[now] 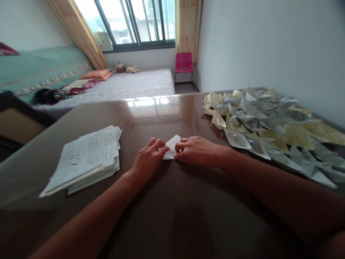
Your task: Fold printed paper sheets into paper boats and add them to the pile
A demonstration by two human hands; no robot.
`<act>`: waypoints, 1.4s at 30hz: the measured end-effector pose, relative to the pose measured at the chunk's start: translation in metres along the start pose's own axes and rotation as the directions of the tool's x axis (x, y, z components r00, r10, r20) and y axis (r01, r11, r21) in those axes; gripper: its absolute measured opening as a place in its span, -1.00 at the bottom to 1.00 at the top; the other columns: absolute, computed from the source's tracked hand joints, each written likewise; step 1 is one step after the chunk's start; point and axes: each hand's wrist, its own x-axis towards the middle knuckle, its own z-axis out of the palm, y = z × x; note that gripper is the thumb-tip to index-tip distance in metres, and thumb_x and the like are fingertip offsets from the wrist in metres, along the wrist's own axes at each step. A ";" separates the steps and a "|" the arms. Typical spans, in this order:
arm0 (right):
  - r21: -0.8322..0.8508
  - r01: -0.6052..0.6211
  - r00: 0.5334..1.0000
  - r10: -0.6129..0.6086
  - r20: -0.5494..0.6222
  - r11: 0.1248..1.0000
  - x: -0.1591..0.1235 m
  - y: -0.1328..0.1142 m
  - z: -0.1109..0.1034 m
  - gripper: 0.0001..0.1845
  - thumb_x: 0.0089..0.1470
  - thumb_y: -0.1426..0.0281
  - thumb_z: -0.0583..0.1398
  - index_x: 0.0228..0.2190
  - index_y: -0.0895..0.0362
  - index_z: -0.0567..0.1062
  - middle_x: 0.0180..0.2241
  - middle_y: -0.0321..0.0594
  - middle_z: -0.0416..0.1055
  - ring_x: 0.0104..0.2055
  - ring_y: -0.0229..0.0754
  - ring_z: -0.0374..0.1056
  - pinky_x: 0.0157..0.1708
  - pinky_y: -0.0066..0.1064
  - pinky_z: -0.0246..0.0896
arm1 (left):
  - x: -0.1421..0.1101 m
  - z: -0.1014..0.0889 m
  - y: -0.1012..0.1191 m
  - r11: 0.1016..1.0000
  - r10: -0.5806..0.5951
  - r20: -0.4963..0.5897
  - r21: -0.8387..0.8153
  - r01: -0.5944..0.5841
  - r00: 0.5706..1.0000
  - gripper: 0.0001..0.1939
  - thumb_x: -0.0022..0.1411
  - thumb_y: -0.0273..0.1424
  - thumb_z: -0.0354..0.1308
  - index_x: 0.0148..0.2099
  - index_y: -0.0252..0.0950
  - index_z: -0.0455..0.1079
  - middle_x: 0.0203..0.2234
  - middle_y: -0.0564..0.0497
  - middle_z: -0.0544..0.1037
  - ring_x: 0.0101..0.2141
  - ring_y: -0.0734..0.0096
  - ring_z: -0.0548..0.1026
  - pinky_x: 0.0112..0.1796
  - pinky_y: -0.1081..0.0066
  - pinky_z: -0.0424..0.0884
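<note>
A small folded piece of printed paper (172, 144) lies on the brown table between my two hands, its pointed top facing away from me. My left hand (150, 155) grips its left side with curled fingers and thumb. On the opposite side my right hand (194, 149) pinches the paper's edge, fingers bent over it. Both hands hide parts of the folds. To the left lies a stack of printed sheets (83, 158). At the right, many folded paper boats (238, 138), white and yellowish, are heaped together.
The glossy brown table (151, 212) reflects the window (134, 25). Beyond it is a bed (140, 81) with pillows and soft toys. A pink chair (184, 63) stands by the far wall. The white wall (269, 46) runs along the right side.
</note>
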 end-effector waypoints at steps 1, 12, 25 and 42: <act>-0.006 -0.008 1.000 0.008 0.005 1.000 0.000 -0.001 0.000 -0.73 0.26 0.34 0.06 -0.17 0.07 0.54 -0.23 -0.15 0.44 -0.22 -0.18 0.29 -0.32 -0.40 0.13 | -0.003 -0.005 0.001 0.998 0.062 0.035 -0.003 -0.062 0.997 -0.78 0.33 -0.43 -0.04 -0.09 -0.22 0.41 -0.18 -0.06 0.46 -0.12 0.26 0.32 -0.19 0.35 0.37; -0.093 -0.024 0.999 0.028 0.043 0.995 -0.002 -0.011 0.000 -0.74 0.24 0.39 0.06 -0.14 0.13 0.52 -0.21 -0.11 0.43 -0.15 -0.13 0.31 -0.31 -0.37 0.19 | -0.018 -0.020 0.031 0.971 0.078 0.323 0.188 -0.145 0.943 -0.62 0.31 -0.53 -0.10 0.14 -0.40 0.28 -0.01 -0.21 0.41 -0.04 0.16 0.36 -0.11 0.24 0.41; -0.282 -0.258 0.954 0.289 0.076 0.924 0.002 -0.068 0.015 -0.64 0.13 0.57 0.05 -0.06 0.29 0.47 -0.04 0.12 0.37 -0.07 0.06 0.26 -0.27 -0.15 0.24 | -0.020 -0.008 0.027 0.957 0.008 0.233 0.279 -0.074 0.973 -0.61 0.32 -0.51 -0.10 0.17 -0.33 0.23 -0.02 -0.19 0.40 -0.05 0.14 0.34 -0.30 0.30 0.40; -0.240 -0.311 0.949 0.312 -0.036 0.920 0.015 -0.049 0.007 -0.77 0.19 0.44 0.07 -0.28 0.26 0.51 -0.30 0.05 0.51 -0.18 0.05 0.32 -0.21 -0.13 0.05 | -0.014 -0.008 -0.011 0.963 0.165 0.142 0.192 -0.191 0.976 -0.81 0.29 -0.50 0.02 -0.09 -0.30 0.41 -0.26 -0.06 0.52 -0.22 0.27 0.44 -0.34 0.40 0.39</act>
